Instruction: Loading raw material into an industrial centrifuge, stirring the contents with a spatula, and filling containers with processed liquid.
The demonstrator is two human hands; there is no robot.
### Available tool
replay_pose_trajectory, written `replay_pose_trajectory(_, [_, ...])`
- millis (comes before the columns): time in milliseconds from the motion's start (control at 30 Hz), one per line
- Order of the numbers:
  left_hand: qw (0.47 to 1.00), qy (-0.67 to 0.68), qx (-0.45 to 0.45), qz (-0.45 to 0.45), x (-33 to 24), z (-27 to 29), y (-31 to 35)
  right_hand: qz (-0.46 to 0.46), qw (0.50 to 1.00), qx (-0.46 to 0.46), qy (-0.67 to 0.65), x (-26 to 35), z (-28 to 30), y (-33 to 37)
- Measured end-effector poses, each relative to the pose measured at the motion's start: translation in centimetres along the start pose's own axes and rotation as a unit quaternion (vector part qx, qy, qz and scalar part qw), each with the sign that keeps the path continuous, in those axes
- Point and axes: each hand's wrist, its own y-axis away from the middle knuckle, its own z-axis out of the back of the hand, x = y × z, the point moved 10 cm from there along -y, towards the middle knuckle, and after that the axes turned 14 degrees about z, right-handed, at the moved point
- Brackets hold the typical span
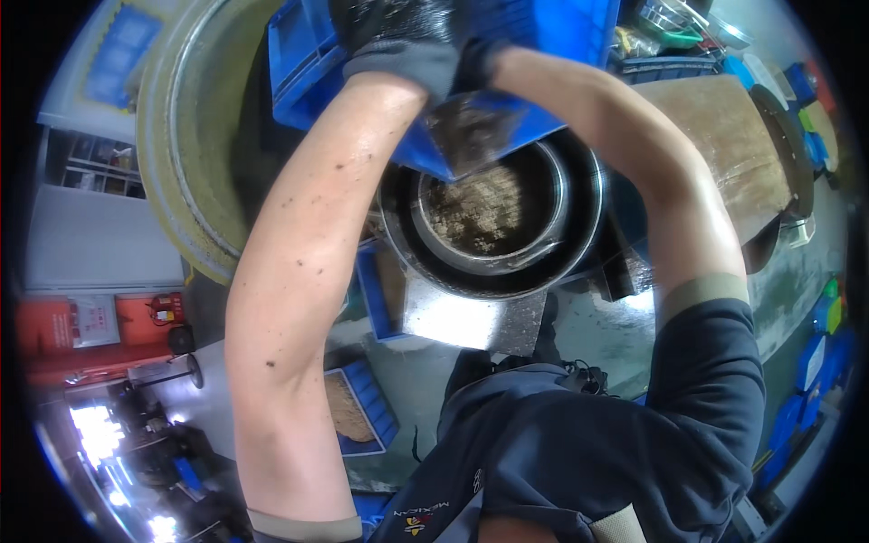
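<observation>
A blue plastic crate (317, 86) leans at the top, its lower corner over a round metal drum (543, 204). Pale brown, crumbly material (480, 213) lies inside the drum. My left hand (398, 32), in a dark, wet-looking glove with a grey cuff, is at the crate; its fingers are out of sight. Close beside it is my right hand (478, 65), also dark-gloved, with its fingers hidden. Just below the hands, a blurred dark grey-brown patch (471, 131) shows at the crate's lower corner. Whether either hand grips anything is not visible.
A large round vat (163, 145) stands at the left. Below the drum is a shiny metal plate (453, 312). Another blue crate (376, 407) holding brown material sits on the floor. To the right are a brown, box-like surface (724, 154) and several coloured lids or containers.
</observation>
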Motion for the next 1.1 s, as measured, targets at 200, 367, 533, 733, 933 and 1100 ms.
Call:
replay_pose_trajectory(200, [1.0,-0.019,-0.006,0.018,-0.1,-0.5,0.5,-0.006,0.975,-0.179,-0.132,2.9,1.1,-2.3])
replay_pose_trajectory(367, [0.999,-0.026,0.038,0.019,0.8,0.0,1.0,-0.047,0.98,-0.123,-0.146,3.6,-0.6,-3.3])
replay_pose_trajectory(533, [1.0,0.006,0.022,0.003,0.9,0.1,1.2,0.032,0.958,-0.252,-0.13,3.1,-3.9,-4.2])
replay_pose_trajectory(733, [0.999,-0.033,0.006,0.022,1.1,0.6,1.4,-0.029,0.964,0.053,-0.258,7.2,-10.8,-4.1])
replay_pose_trajectory(933, [0.999,-0.017,0.018,0.039,1.3,0.7,1.3,-0.054,0.954,-0.001,-0.295,9.4,-5.7,0.8])
replay_pose_trajectory(1100, [0.997,-0.017,0.051,0.053,0.9,0.1,0.8,-0.171,0.927,-0.113,-0.315,1.4,0.5,4.3])
